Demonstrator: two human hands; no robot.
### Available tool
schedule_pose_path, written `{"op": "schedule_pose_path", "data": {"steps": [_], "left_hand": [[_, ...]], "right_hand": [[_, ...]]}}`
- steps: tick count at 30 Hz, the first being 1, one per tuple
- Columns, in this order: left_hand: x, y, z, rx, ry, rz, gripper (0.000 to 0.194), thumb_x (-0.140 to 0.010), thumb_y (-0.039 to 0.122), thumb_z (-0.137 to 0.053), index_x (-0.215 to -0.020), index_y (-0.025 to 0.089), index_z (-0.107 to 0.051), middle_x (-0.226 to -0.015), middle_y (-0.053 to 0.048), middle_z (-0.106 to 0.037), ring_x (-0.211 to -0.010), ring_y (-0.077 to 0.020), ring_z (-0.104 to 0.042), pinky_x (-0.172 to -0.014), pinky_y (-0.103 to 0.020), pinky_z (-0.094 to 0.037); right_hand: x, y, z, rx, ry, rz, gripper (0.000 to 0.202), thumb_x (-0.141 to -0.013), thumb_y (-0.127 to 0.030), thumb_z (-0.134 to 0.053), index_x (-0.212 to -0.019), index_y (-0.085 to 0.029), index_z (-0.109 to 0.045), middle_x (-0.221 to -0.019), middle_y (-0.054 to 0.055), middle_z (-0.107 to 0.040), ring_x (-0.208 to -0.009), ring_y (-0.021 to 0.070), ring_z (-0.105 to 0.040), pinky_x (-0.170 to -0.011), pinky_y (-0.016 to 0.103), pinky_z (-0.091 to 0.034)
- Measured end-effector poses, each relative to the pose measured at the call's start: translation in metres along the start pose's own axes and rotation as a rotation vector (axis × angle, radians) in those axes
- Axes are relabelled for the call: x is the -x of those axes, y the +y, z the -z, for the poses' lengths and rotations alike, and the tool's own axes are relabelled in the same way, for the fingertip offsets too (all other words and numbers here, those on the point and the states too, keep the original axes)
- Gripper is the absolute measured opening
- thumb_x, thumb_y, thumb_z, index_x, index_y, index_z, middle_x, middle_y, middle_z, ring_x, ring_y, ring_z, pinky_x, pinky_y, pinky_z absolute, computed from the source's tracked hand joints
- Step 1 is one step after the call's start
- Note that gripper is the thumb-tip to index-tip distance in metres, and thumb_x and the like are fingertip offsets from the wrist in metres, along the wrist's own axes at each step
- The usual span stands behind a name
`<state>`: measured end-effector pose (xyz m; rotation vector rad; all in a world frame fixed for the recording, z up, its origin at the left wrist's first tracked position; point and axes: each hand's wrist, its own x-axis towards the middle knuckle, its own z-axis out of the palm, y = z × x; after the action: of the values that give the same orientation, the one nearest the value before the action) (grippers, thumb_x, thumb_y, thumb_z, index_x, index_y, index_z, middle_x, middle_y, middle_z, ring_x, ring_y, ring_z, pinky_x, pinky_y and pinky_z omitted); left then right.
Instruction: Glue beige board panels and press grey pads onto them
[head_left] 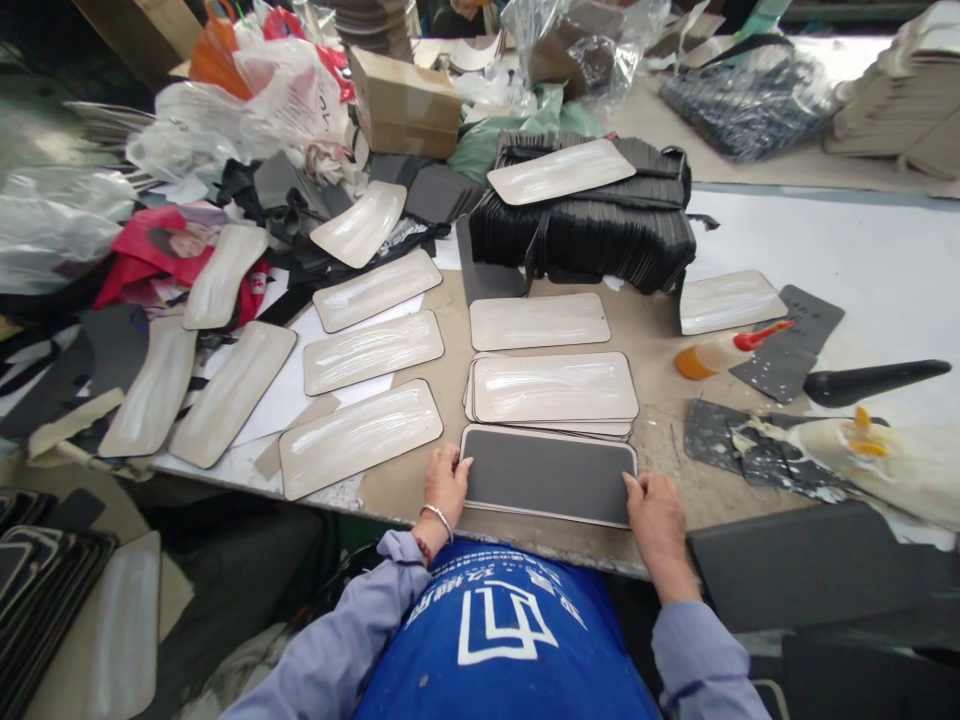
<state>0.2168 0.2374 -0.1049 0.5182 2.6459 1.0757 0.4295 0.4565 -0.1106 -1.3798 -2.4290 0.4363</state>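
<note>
A dark grey panel [547,474] with a pale border lies on pale panels at the table's front edge. My left hand [445,488] pinches its left end, thumb on top. At the right end, my right hand [657,515] grips the panel between thumb and fingers. Just behind it is a stack of pale panels [555,387] with glossy white streaks on top. Another streaked panel [540,321] lies farther back. More streaked panels [361,438] are spread to the left.
A bundle of black strips [585,235] stands at the back middle. On the right are an orange glue bottle [709,358], a black-handled tool [874,381] and a white bag [862,450]. Plastic bags [277,90] and a cardboard box [405,103] crowd the back left.
</note>
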Motion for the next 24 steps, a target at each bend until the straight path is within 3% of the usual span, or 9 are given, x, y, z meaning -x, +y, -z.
{"op": "schedule_pose_path", "data": {"steps": [5, 9, 13, 19, 24], "left_hand": [[0.001, -0.001, 0.002, -0.065, 0.02, -0.065, 0.004, -0.076, 0.025, -0.052, -0.075, 0.021, -0.054, -0.074, -0.002, -0.049, -0.075, -0.0191, -0.051, -0.074, -0.035, -0.046], [-0.014, -0.005, -0.004, -0.021, 0.038, -0.063, 0.028, -0.075, 0.031, -0.055, -0.101, 0.019, -0.059, -0.087, -0.006, -0.054, -0.088, -0.0229, -0.053, -0.084, -0.042, -0.045], [-0.027, -0.007, -0.011, -0.032, 0.044, -0.084, 0.031, -0.076, 0.032, -0.054, -0.103, 0.02, -0.063, -0.086, -0.007, -0.055, -0.086, -0.0228, -0.052, -0.085, -0.044, -0.044], [-0.02, -0.002, -0.002, -0.013, 0.087, -0.218, 0.032, -0.078, 0.033, -0.052, -0.106, 0.022, -0.062, -0.095, -0.007, -0.06, -0.094, -0.0228, -0.053, -0.09, -0.043, -0.041], [-0.024, 0.006, -0.001, 0.232, -0.049, 0.054, 0.026, -0.075, 0.037, -0.055, -0.092, 0.019, -0.063, -0.076, -0.003, -0.065, -0.072, -0.0172, -0.059, -0.07, -0.031, -0.048]], "right_hand": [[0.001, 0.001, 0.0, 0.011, -0.01, 0.022, 0.04, -0.085, -0.056, -0.023, -0.061, -0.025, -0.034, -0.065, 0.006, -0.045, -0.07, 0.0223, -0.042, -0.067, 0.036, -0.035], [0.001, 0.001, 0.001, 0.012, -0.027, 0.032, 0.042, -0.085, -0.057, -0.022, -0.06, -0.025, -0.033, -0.065, 0.006, -0.045, -0.07, 0.0222, -0.042, -0.067, 0.036, -0.036], [0.002, -0.001, 0.001, 0.019, 0.007, 0.008, 0.04, -0.086, -0.054, -0.023, -0.061, -0.025, -0.034, -0.066, 0.006, -0.045, -0.07, 0.022, -0.042, -0.066, 0.036, -0.036], [0.002, -0.002, -0.002, 0.014, 0.024, -0.02, 0.036, -0.086, -0.048, -0.026, -0.06, -0.025, -0.035, -0.067, 0.005, -0.044, -0.069, 0.0212, -0.042, -0.066, 0.035, -0.037], [0.001, 0.0, -0.004, 0.013, 0.027, -0.029, 0.033, -0.085, -0.045, -0.028, -0.06, -0.025, -0.034, -0.066, 0.006, -0.044, -0.069, 0.0212, -0.042, -0.067, 0.036, -0.037]]}}
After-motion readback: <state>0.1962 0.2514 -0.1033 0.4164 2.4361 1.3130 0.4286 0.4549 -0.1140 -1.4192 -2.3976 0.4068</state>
